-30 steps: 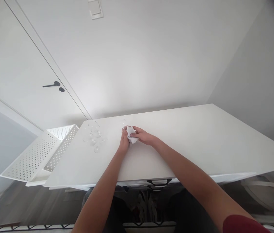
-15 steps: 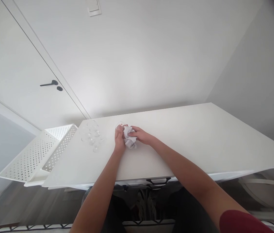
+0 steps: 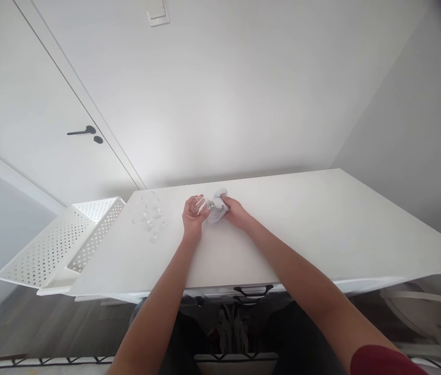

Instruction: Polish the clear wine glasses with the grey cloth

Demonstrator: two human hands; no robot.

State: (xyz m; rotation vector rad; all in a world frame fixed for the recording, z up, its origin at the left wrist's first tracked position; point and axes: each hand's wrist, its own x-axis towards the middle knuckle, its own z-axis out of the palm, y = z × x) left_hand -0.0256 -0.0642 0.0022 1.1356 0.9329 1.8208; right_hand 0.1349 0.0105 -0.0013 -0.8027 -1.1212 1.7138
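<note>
Over the white tabletop [image 3: 306,224], my left hand [image 3: 193,216] is wrapped round the bowl of a clear wine glass [image 3: 201,205], which lies tilted with its foot end toward the right. My right hand [image 3: 236,212] grips a bunched pale grey cloth [image 3: 217,212], and the cloth sits against the stem and foot end of the glass. The cloth hides part of the glass there. Left of my hands, several clear glasses [image 3: 150,211] stand close together; their outlines are faint against the white top.
White perforated bins [image 3: 58,245] stand off the table's left edge. A white door with a black handle [image 3: 82,131] is at the left, and a white wall [image 3: 243,94] rises behind the table. Drawers with black handles [image 3: 253,290] lie below the front edge.
My right hand has drawn the cloth slightly right and up, toward the foot end of the glass. More of the glass now shows between my hands, and my left hand has turned with it.
</note>
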